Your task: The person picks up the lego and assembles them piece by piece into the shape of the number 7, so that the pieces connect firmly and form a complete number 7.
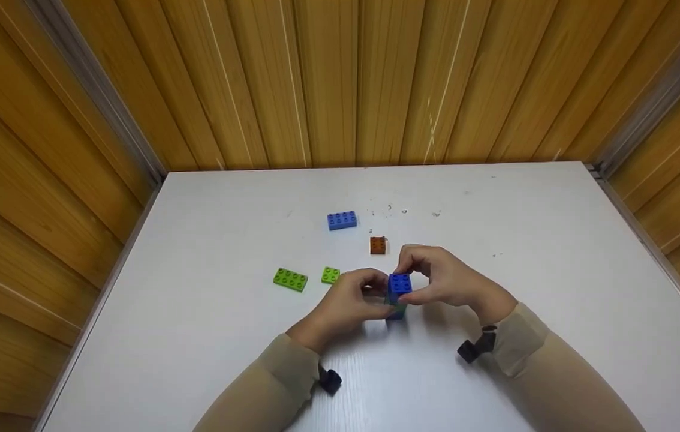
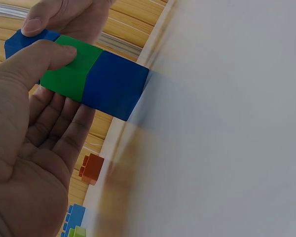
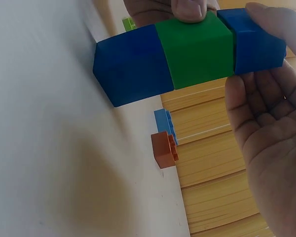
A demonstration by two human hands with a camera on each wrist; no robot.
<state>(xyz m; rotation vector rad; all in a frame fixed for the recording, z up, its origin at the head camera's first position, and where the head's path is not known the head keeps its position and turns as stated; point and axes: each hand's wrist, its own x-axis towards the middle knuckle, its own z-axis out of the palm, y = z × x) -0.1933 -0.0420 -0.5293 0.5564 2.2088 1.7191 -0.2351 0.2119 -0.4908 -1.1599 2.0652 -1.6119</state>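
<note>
A short tower of toy building bricks stands upright on the table in front of me. Its lowest part is a dark blue brick (image 3: 130,69), with a green brick (image 3: 197,52) directly above. My left hand (image 1: 349,297) grips the green one, thumb on the near face and fingers behind. On top is a bright blue brick (image 1: 400,283), its studs facing up, pinched between thumb and fingers of my right hand (image 1: 448,279). In the right wrist view a thin dark seam runs between this top brick and the green, and their edges are slightly out of line.
Beyond the hands lie a light blue brick (image 1: 342,221) and a small brown-orange brick (image 1: 378,245). A long lime green brick (image 1: 290,279) and a small lime brick (image 1: 330,275) are left of the tower. Wood-patterned panels (image 1: 334,84) border the white table (image 1: 226,222).
</note>
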